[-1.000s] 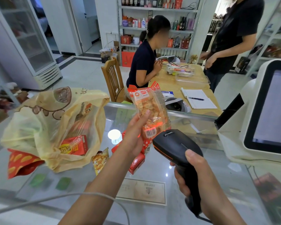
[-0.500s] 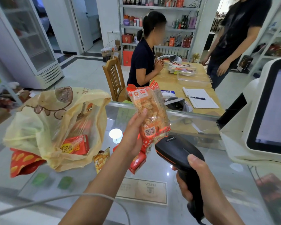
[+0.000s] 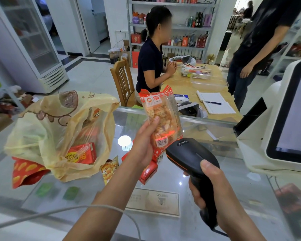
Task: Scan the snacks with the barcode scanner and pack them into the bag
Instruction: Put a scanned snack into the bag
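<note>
Since half a second ago a red glow is now showing on the snack packet (image 3: 161, 115) just above its barcode (image 3: 162, 141), and the barcode scanner (image 3: 189, 153) is sitting a touch closer to it. The left hand (image 3: 144, 145) is holding the packet upright above the glass counter (image 3: 224, 171), thumb pressing on its front; the other fingers are hiding behind the wrapper. The right hand (image 3: 210, 185) is gripping the scanner's handle, thumb lying on top, nose pointing at the barcode from just beside it; whether a finger is pressing the trigger I cannot tell.

The yellow bag (image 3: 47, 133) is slumping on the counter's left part, mouth gaping toward the camera, a red box (image 3: 83, 153) lying inside. Bare glass is lying open between the hands and the checkout terminal (image 3: 285, 119), which the right frame edge is cutting off. Red packets (image 3: 148, 171) are lying partly hidden under the left wrist, a small pouch (image 3: 109, 168) beside them, and the bag is covering much of a red pouch (image 3: 24, 171)
</note>
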